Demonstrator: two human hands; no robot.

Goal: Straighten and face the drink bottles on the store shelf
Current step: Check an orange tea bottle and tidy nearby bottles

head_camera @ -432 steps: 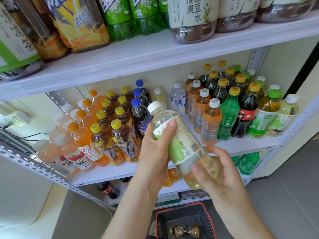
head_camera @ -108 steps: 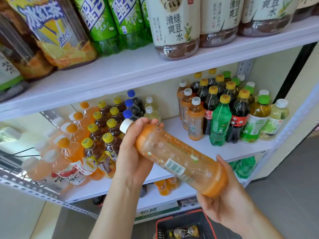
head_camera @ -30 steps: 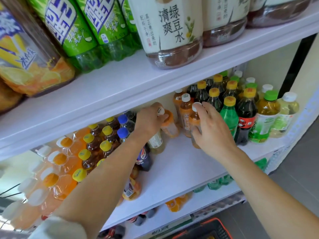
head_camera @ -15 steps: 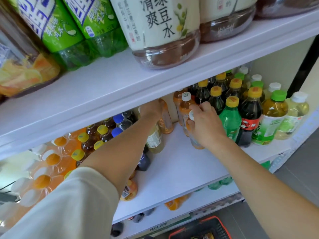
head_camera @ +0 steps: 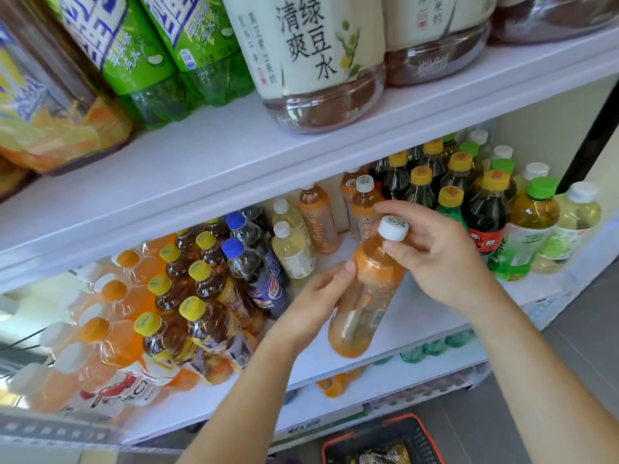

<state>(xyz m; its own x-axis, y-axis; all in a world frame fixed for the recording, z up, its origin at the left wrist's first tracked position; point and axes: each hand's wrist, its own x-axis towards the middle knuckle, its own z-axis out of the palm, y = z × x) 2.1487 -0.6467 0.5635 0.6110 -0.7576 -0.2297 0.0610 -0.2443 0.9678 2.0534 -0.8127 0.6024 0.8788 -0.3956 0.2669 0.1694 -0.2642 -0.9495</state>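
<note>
Holding bottle (head_camera: pixel 366 296) w/ both hands, just over bare front patch of mid shelf (head_camera: pixel 418 316), btwn blue-cap cola (head_camera: pixel 264 283) at left and dark soda (head_camera: pixel 485 212) at right. Pinching cap end w/ R hand (head_camera: pixel 438 259): thumb under cap (head_camera: pixel 393 228), index arched behind it, other fingers curled loosely. Wrapping lower body from left w/ L hand (head_camera: pixel 315 306), fingers bent round far side, thumb tip pressed on shoulder. Tilted, not upright; leaning base-down at lower left, cap up at upper right, cap end toward shelf back. Base on shelf or clear of it: can't tell. Clear thin plastic, slim cylinder w/ rounded shoulder, glossy & smooth; pale orange drink inside, deeper orange band near shoulder, lighter panel lower down, print too blurred to read. White screw cap, ribbed edge, small print on top. Same-type spares (head_camera: pixel 316 219) upright behind, white caps too. Tea (head_camera: pixel 204 286) w/ yellow caps packed tight further left, dark brown, glossy.
</note>
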